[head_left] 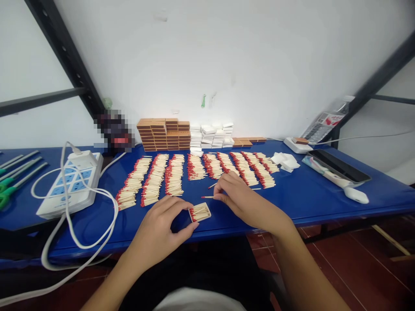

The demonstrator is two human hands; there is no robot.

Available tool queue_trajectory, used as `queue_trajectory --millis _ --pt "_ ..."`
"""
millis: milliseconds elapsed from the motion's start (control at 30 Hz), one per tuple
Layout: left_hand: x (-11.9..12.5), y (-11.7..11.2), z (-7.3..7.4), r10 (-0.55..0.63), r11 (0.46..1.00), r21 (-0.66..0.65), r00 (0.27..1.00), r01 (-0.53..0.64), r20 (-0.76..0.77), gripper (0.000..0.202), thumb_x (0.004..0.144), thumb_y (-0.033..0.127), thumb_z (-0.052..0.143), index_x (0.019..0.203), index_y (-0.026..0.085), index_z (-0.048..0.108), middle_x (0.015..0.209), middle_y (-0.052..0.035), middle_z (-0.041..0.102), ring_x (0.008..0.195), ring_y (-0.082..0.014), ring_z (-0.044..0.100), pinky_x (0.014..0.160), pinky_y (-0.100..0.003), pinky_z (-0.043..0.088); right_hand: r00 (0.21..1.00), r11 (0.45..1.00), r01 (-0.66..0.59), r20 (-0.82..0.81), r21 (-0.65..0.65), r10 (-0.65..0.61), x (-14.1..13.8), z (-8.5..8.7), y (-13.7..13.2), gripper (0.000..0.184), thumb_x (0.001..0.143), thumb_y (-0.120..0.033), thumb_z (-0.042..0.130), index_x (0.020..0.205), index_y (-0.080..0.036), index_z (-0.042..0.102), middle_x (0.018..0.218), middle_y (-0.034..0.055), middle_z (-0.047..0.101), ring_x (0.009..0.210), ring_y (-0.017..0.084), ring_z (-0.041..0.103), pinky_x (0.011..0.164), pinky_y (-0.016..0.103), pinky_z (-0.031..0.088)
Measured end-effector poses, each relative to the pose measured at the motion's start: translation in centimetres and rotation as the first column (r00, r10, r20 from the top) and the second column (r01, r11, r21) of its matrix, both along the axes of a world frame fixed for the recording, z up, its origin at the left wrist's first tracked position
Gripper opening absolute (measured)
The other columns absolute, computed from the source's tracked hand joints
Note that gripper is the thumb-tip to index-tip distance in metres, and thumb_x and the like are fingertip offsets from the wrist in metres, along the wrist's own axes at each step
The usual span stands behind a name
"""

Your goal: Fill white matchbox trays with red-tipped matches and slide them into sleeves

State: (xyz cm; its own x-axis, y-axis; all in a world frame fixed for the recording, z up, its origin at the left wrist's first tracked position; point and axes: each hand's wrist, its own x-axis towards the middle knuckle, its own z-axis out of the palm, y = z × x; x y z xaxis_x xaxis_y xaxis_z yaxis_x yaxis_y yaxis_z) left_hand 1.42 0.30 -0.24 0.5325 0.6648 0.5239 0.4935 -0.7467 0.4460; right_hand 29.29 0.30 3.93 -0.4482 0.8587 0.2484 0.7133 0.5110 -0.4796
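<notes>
My left hand [167, 222] grips the left end of a small white matchbox tray [210, 214] between thumb and fingers, near the table's front edge. Red-tipped matches [199, 211] lie inside the tray, heads toward the left. Just above and right of it, my right hand [231, 192] pinches a single match [207, 197], its red head pointing left. Another loose match [212, 186] lies close to those fingers. Beyond both hands, matches are spread in several long rows [155, 179], mostly with red heads to the left.
Stacked brown matchboxes [164, 134] and white trays [212, 136] stand against the wall. A power strip [69, 185] with looping white cable is at left, beside green-handled tools [16, 185]. On the right are white trays [285, 161], a phone [339, 165] and a tilted bottle [329, 121].
</notes>
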Motion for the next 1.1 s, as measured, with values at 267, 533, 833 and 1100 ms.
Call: queue_trajectory --millis 267,533,833,1100 --pt "0.1 0.1 -0.1 -0.004 1.000 -0.004 1.000 0.004 0.009 0.025 0.096 0.025 0.082 0.119 0.025 0.073 0.115 -0.0045 0.079 0.106 -0.0253 0.074 0.097 -0.040 0.059 0.985 0.991 -0.133 0.110 -0.034 0.136 -1.5 0.0 -0.9 0.021 0.115 -0.023 0.052 0.095 -0.021 0.057 0.105 0.0058 0.063 0.102 0.024 0.054 0.094 0.042 0.047" --pt "0.1 0.1 0.0 -0.004 1.000 0.002 1.000 0.004 0.020 0.025 0.095 0.023 0.082 0.119 0.025 0.073 0.114 -0.0046 0.079 0.105 -0.0253 0.075 0.096 -0.040 0.059 0.976 0.991 -0.123 0.187 0.044 0.113 -1.8 -0.5 -1.1 0.020 0.114 -0.023 0.055 0.094 -0.020 0.059 0.106 0.0065 0.063 0.103 0.025 0.054 0.091 0.042 0.047" --pt "0.1 0.1 0.0 -0.004 1.000 0.001 1.000 0.004 0.022 0.024 0.096 0.025 0.082 0.118 0.025 0.074 0.113 -0.0051 0.080 0.105 -0.0254 0.075 0.095 -0.040 0.060 0.976 0.991 -0.113 0.194 0.074 0.097 -1.8 -0.5 -1.1 0.019 0.113 -0.022 0.058 0.094 -0.020 0.062 0.106 0.0063 0.064 0.101 0.024 0.055 0.090 0.041 0.048" --pt "0.1 0.0 -0.1 -0.005 1.000 0.009 1.000 0.004 0.009 0.026 0.096 0.025 0.082 0.120 0.025 0.072 0.115 -0.0046 0.079 0.106 -0.0254 0.074 0.096 -0.041 0.059 0.978 0.992 -0.104 0.189 0.073 0.089 -2.3 -0.4 -1.1 0.018 0.112 -0.021 0.058 0.095 -0.019 0.063 0.106 0.0067 0.064 0.104 0.025 0.054 0.092 0.043 0.049"
